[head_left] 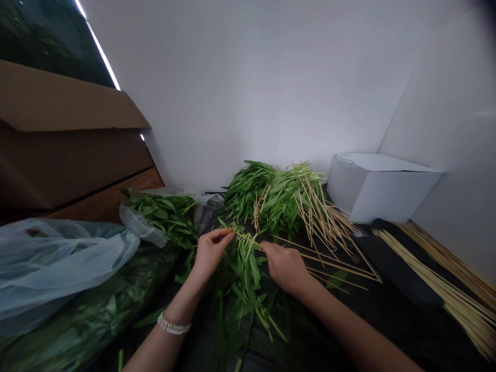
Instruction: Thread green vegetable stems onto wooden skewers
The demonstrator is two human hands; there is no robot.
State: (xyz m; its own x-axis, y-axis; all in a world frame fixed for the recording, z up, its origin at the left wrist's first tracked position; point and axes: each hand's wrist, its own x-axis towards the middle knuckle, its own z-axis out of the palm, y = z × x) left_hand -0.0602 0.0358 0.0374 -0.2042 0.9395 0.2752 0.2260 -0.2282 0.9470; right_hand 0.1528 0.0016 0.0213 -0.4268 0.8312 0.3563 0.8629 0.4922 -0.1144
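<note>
The bunch (248,261) of greens is between the two hands, its pale stems bent over at the top and its leaves trailing toward the near side over the dark surface (306,341). The left hand (209,253) is just left of it, thumb and forefinger pinched together at its upper left edge. The right hand (287,266) is just right of it, fingers curled in and closed at its upper right edge; whether a stick is also in either grip cannot be told. A bracelet (174,325) circles the left wrist.

Beyond the bunch, a heap (248,188) of greens lies against the wall (248,93), with thin sticks (325,222) spread over its right side. More sticks lie just right of the right hand. Far right is a white box (382,191), with long strips (445,294) nearer. On the left are leafy stems (166,212), a plastic bag (65,258) and a carton (58,103).
</note>
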